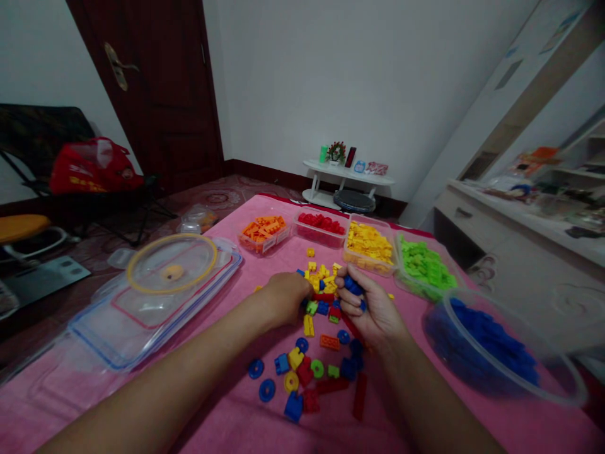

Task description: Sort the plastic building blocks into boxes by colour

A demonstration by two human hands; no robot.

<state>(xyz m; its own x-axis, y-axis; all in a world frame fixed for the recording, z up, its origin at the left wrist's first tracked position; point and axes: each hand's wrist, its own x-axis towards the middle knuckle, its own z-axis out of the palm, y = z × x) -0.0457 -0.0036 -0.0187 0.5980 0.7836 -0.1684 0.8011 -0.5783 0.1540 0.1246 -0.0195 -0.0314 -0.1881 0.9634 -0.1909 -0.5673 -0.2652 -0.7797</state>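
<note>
My right hand [373, 309] is closed around several blue building bricks [352, 285], palm turned up beside the pile. My left hand [288, 297] reaches down at the pile's left side with its fingers curled. Its fingertips are mostly hidden, and blue shows near them. Between the hands lie yellow bricks [324, 277], a red brick [323, 297] and a green brick [312, 308]. Closer to me are an orange brick [329, 342], blue rings [267, 389], a yellow ring [291, 381] and a long dark red brick [360, 397].
Clear tubs hold sorted bricks: an orange tub [265, 246], red tub [321, 238], yellow tub [368, 266] and green tub [420, 290]. A round tub [562, 384] of blue bricks stands at right. Stacked clear lids [155, 315] lie at left on the pink cloth [212, 403].
</note>
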